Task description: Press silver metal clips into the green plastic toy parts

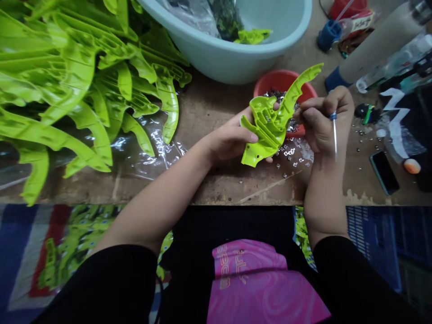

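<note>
I'm cradling a lime plastic moulding in my left grip, its long axis running up and right, its curved tip pointing past a red bowl. My right grip is pinching a slim tool, shaft pointing down. Small metal pieces are lying below, with open worktop before its front edge.

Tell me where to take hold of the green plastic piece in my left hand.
Take the green plastic piece by its wide ribbed body, coming from the left and underneath, as your left hand is placed. That body is the thickest part and its ridges give the fingers something to brace on, while the thin curved tail reaching up and away looks more likely to flex.
</note>
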Demonstrator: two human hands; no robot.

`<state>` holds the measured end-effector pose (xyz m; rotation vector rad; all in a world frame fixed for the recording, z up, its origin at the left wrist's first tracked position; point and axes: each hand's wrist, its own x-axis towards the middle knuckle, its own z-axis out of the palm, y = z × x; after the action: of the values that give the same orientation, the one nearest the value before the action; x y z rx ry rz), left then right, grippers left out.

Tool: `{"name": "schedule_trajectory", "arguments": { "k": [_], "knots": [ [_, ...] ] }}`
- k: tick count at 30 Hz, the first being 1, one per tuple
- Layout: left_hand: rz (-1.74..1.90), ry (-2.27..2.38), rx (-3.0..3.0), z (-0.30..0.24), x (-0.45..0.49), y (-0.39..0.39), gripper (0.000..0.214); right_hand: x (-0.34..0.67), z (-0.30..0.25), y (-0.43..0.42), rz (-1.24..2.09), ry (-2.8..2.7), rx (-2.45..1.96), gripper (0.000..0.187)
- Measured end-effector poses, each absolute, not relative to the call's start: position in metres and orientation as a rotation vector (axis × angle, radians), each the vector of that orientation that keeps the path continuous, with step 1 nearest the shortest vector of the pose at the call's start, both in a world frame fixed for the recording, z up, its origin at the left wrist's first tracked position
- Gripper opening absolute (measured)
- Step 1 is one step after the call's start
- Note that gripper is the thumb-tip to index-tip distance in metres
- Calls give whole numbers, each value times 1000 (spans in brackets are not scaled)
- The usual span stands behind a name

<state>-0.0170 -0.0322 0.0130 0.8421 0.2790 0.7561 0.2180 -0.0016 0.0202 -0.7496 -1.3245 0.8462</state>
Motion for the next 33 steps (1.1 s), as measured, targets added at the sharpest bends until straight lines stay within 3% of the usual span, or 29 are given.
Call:
{"name": "schedule_trajectory", "arguments": {
  "k": [17,26,33],
  "knots": [
    [728,308,809,13,-15,-31,83,200,33,-18,896,-1354,-842,56],
    [676,268,859,3,-13,-29,84,198,35,-22,954,-1294,-951,66],
    [680,292,876,5,-14,-29,86,189,35,-24,1044,-1269,-820,64]
  ]
}}
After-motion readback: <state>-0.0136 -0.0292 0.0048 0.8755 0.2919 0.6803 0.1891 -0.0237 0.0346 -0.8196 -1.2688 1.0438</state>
